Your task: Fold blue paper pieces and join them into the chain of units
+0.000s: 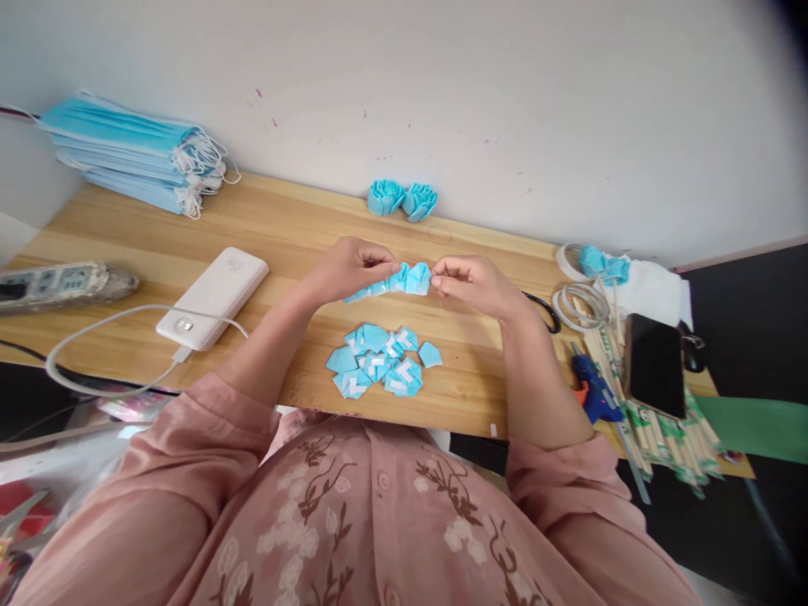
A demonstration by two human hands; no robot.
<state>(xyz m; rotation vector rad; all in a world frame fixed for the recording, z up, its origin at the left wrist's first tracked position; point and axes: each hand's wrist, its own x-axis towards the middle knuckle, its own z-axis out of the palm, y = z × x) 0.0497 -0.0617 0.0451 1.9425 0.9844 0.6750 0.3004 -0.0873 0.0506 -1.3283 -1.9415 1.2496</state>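
A strip of joined blue petal pieces (pixel 417 279) is stretched between my hands above the wooden table. My left hand (pixel 358 268) pinches the strip near its middle, and part of it trails out to the left below the fingers. At the strip's right end, my right hand (pixel 465 279) has its thumb and fingertips closed on the last piece. Below the hands lies a loose pile of folded blue pieces (pixel 375 364), several with white tape on them. One single blue piece (pixel 430 354) rests just right of the pile.
Two blue flowers (pixel 402 199) stand by the wall. At the left are stacked masks (pixel 126 147), a white power bank (pixel 215 296) and a power strip (pixel 69 282). On the right lie tape rolls (pixel 579 306), a blue glue gun (pixel 593 387), a phone (pixel 656 364) and wrapped sticks (pixel 669 446).
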